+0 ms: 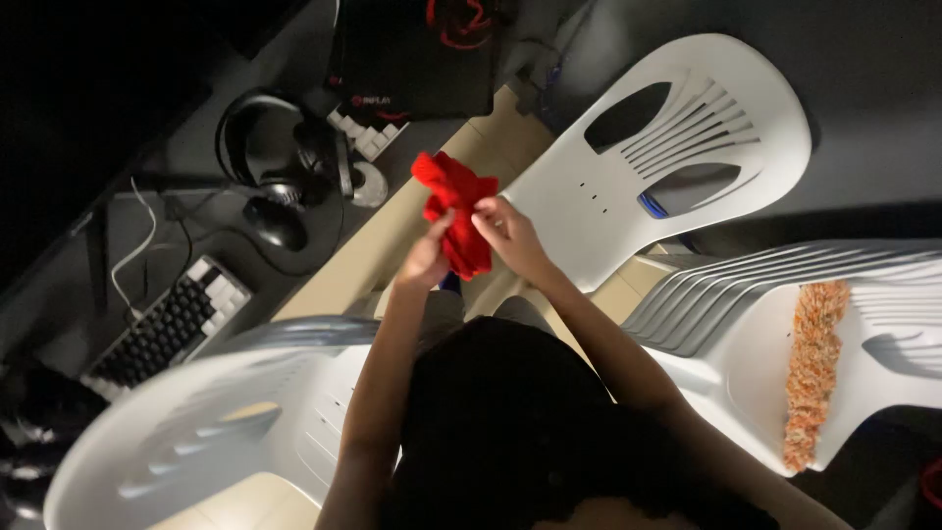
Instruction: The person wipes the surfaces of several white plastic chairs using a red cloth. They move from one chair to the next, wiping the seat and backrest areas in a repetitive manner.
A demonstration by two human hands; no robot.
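Note:
A bright red cloth point(453, 196) is bunched up between both of my hands, in front of my chest. My left hand point(428, 257) grips its lower left side with closed fingers. My right hand point(506, 232) pinches its right edge. The cloth's upper part sticks up loose above my fingers. Both forearms reach up from the bottom of the view over my dark shirt.
White plastic chairs stand around me: one ahead point(677, 137), one at lower left point(196, 432), a stack at right point(785, 294). An orange fuzzy scarf point(814, 363) lies on the right chair. A dark desk at left carries a keyboard point(167, 329), mouse point(277, 224) and headphones point(280, 147).

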